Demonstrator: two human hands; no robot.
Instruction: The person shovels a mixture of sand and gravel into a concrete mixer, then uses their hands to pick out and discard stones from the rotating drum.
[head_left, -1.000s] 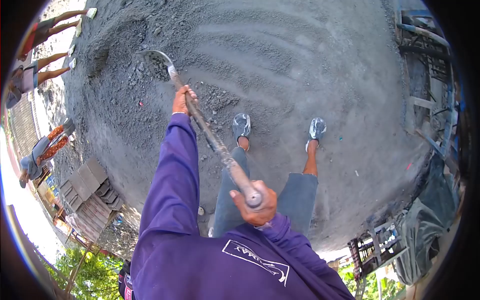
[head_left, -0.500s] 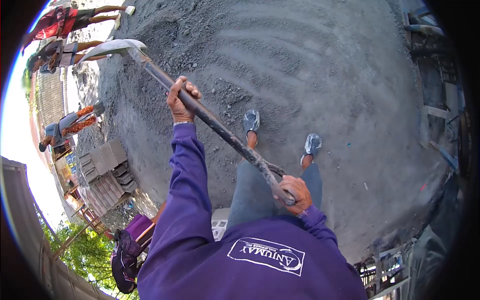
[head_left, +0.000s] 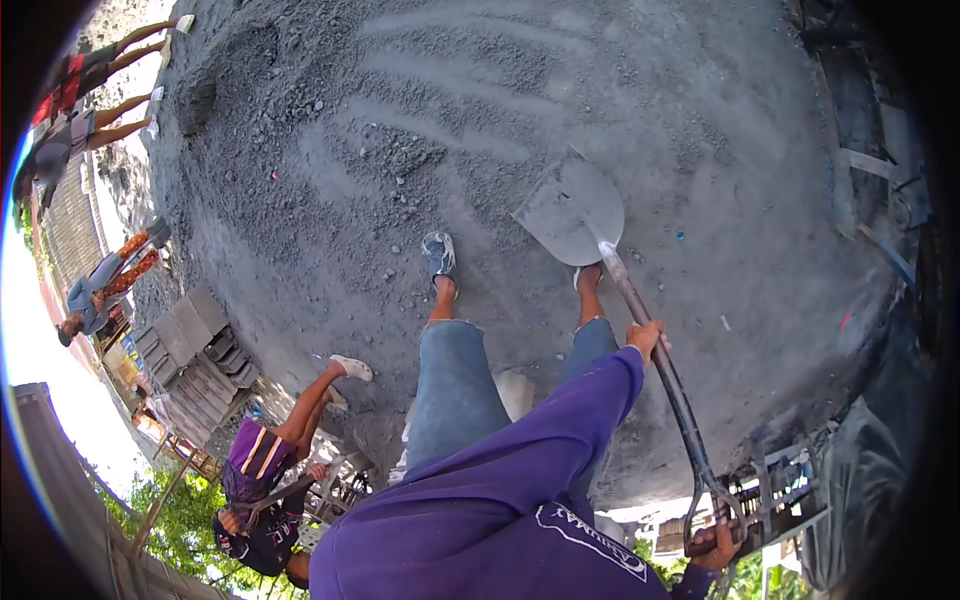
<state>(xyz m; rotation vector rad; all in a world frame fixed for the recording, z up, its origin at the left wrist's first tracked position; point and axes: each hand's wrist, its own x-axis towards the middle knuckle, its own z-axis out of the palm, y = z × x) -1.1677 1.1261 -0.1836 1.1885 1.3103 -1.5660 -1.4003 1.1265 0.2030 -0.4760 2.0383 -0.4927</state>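
I hold a shovel [head_left: 672, 385] on my right side, slanting from the grey ground to my hip. Its broad, dusty blade [head_left: 575, 212] is just beyond my right foot. My left hand [head_left: 650, 340] reaches across my body and is closed round the middle of the shaft. At the rear end, my right hand [head_left: 716, 546] grips the D-shaped handle. A thin grey layer coats the blade, with no heap on it. Loose gravelly sand [head_left: 380, 150] is spread in front of my feet, with raked-looking streaks to its right.
A co-worker [head_left: 265, 490] holding a long handle stands close at left. More people [head_left: 105, 280] are along the far left edge, near stacked concrete blocks [head_left: 185, 340]. Wooden frames and timber [head_left: 870, 165] line the right side. A dark tarp [head_left: 860, 510] hangs at lower right.
The shovel has swung from upper left, where its blade was raised, down to my right near the ground. Both hands keep their grip. The co-worker at left has come further into view.
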